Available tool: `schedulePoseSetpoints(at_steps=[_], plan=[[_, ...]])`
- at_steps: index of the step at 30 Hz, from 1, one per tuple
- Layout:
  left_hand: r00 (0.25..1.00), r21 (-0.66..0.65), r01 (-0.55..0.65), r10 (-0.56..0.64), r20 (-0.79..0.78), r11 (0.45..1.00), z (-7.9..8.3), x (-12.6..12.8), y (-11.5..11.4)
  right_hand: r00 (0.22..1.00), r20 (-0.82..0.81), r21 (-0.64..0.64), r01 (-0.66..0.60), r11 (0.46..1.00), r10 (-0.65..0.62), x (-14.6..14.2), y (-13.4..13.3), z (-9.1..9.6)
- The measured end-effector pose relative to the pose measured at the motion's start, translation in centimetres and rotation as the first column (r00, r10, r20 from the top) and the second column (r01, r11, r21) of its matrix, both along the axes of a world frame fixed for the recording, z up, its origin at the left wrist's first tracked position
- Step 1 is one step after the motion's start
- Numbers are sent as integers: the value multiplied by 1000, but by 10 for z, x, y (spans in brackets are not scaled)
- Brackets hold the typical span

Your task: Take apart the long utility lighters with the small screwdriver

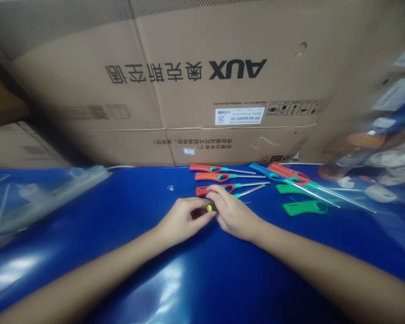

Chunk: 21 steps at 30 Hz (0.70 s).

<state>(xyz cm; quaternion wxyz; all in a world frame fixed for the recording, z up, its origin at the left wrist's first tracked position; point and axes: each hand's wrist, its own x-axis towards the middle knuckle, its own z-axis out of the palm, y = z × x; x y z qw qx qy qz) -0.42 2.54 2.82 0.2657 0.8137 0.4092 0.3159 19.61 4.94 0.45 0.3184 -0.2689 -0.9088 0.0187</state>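
Note:
My left hand [182,220] and my right hand [231,212] meet at the middle of a blue table [121,252]. Both have their fingers pinched on a small dark object with a yellow tip [209,208]; a bit of red shows under the left fingers. Right behind my right hand lies a red-handled long-nosed lighter [222,188] with a teal trigger. Two more red lighters [219,173] lie just beyond it, side by side.
To the right lie a blue lighter [273,176], a red one [288,173] and two green ones [303,207]. A large AUX cardboard box [202,81] stands along the table's back edge. Clear plastic packaging [37,198] lies at the left, blurred bagged items [374,153] at the right.

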Motion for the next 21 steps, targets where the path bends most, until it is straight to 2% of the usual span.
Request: schedulePoseSetpoints(at_steps=[3, 6, 9, 11, 13, 14, 17, 19, 21], plan=[[1000, 46, -14, 13, 26, 999, -4, -6, 6, 999, 27, 9, 31, 999, -32, 2, 3, 2], [997, 94, -64, 59, 55, 994, -12, -12, 14, 979, 160, 28, 127, 992, -130, 6, 6, 9], [998, 200, -55, 58, -9, 978, -18, -16, 19, 910, 325, 32, 263, 964, -258, 15, 13, 26], [992, 251, 2, 30, -122, 968, -19, -16, 18, 842, 373, 27, 410, 911, -390, 30, 23, 41], [973, 281, 69, -3, -231, 957, -19, -17, 15, 741, 369, -28, 613, 790, -562, 54, 38, 55], [963, 294, 99, -17, -268, 951, -19, -17, 14, 668, 370, -75, 714, 696, -646, 69, 46, 61], [949, 327, 147, -40, -313, 934, -20, -18, 13, 507, 416, -96, 850, 517, -755, 122, 70, 74], [943, 327, 148, -34, -331, 933, -22, -19, 15, 375, 438, -93, 923, 374, -817, 154, 79, 76], [934, 308, 140, -22, -357, 941, -25, -20, 17, 266, 458, -87, 963, 255, -848, 179, 84, 73]])
